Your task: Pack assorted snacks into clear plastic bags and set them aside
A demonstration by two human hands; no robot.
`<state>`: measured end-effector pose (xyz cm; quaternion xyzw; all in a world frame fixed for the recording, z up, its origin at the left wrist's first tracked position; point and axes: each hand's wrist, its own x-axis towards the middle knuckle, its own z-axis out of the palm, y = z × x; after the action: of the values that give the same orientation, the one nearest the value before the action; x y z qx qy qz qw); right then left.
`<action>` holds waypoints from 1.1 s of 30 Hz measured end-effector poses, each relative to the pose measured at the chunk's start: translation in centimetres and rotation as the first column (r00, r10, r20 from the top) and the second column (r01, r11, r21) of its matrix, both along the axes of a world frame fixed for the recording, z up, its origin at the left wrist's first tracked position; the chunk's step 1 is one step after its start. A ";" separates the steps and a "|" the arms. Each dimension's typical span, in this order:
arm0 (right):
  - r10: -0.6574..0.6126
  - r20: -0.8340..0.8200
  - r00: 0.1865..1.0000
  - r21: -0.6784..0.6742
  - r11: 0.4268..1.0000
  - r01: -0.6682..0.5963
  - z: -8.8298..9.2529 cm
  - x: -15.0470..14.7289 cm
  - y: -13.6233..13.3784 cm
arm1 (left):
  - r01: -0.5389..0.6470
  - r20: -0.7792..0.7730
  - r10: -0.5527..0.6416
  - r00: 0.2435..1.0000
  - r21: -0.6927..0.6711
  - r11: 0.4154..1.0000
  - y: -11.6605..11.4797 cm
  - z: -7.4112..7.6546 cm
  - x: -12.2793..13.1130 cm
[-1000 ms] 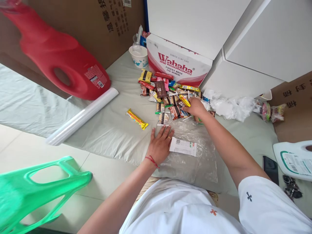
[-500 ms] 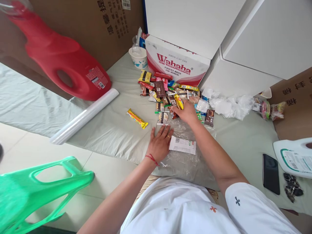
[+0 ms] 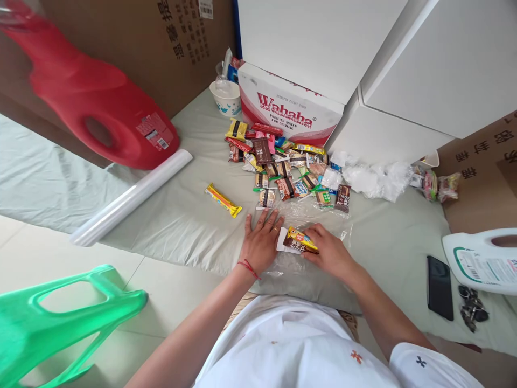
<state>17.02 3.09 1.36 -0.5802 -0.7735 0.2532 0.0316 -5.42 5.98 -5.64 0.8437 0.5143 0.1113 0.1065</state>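
Observation:
My left hand (image 3: 260, 242) lies flat with its fingers spread, on the near edge of a clear plastic sheet (image 3: 288, 267). Just right of it, my right hand (image 3: 329, 250) is closed around a yellow-wrapped snack (image 3: 299, 236) and a brown snack packet (image 3: 291, 244), the yellow one on top. Both are over a white packet (image 3: 283, 240) that rests on the plastic and is now partly covered. Beyond my hands spreads a pile of small wrapped snacks (image 3: 286, 187). A single yellow snack bar (image 3: 223, 200) sits apart, left of the pile.
Behind the pile stands a Wahaha water carton (image 3: 291, 110), with a paper cup (image 3: 226, 98) beside it. To the left are a plastic wrap roll (image 3: 133, 196), a red jug (image 3: 100, 102) and a green stool (image 3: 60, 318). A phone (image 3: 440, 288), keys (image 3: 472, 310) and a white jug (image 3: 484, 264) lie right.
My right hand has come back from the pile toward me, bringing the yellow snack and brown packet over the white packet. My left hand has stayed flat on the plastic.

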 end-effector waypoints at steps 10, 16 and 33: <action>0.069 0.107 0.992 -0.050 0.997 -0.064 -0.9 -0.5 -0.5 | -0.046 0.090 0.045 0.995 0.008 0.999 0.1 -0.3 0.0; 0.054 -0.016 0.998 -0.021 0.998 -0.054 -2.1 0.2 -0.2 | -0.044 0.183 0.043 0.982 0.000 0.999 0.0 -0.1 -0.6; 0.141 -0.194 0.971 0.301 0.951 -0.078 -1.5 3.8 13.7 | -0.184 0.252 0.113 0.961 0.281 0.942 -0.8 0.0 -0.9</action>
<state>20.84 16.76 -0.10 -0.4948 -0.8254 0.1989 0.1853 -6.31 5.17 -5.66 0.7897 0.5378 0.2941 0.0268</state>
